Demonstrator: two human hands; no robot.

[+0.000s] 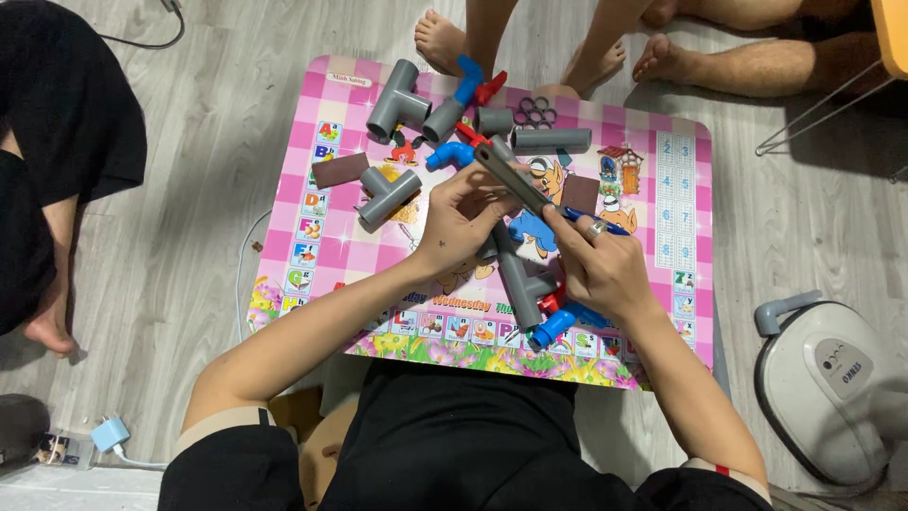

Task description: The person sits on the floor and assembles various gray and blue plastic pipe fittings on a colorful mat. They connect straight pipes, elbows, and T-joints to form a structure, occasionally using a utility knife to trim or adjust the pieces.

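We note the right hand [601,265] closed on a blue pen [594,221], the left hand [463,220] gripping a grey pipe [511,178] above the pink table [683,284]. Step judged: marking the pipe; next, steady contact. Beyond lie 2 grey tees [397,99].

Low pink checkered table [303,203] with cartoon and alphabet print, standing on grey wood-look floor [189,312]. Beyond the left hand [459,222]: grey tee fittings [397,99], a grey pipe length [551,139], blue elbow [448,154], black rings [535,112], brown block [340,170]. Just near of the right hand [605,270]: a blue fitting [553,326].
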